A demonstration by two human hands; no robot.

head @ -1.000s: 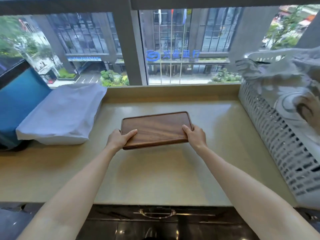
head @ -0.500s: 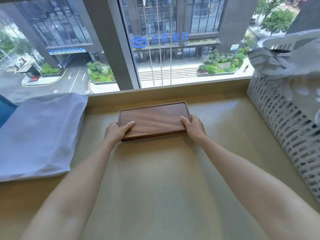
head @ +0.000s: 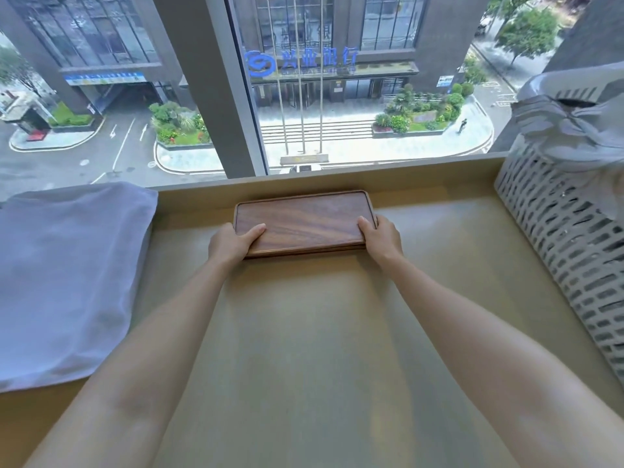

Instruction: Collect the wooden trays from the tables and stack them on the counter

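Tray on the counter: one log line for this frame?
tray: flat on counter, by window | left hand: gripping left end | right hand: gripping right end

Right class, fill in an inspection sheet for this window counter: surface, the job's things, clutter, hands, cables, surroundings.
Surface: beige counter, bare in the middle.
Job's things: wooden tray near the window ledge; a second edge shows beneath, perhaps another tray.
Clutter: white cloth bundle on the left; white slotted basket with cloth on the right.
Hands: left hand and right hand grip the tray's near corners, thumbs on top.
Cables: nothing seen.
Surroundings: window over a street and building.
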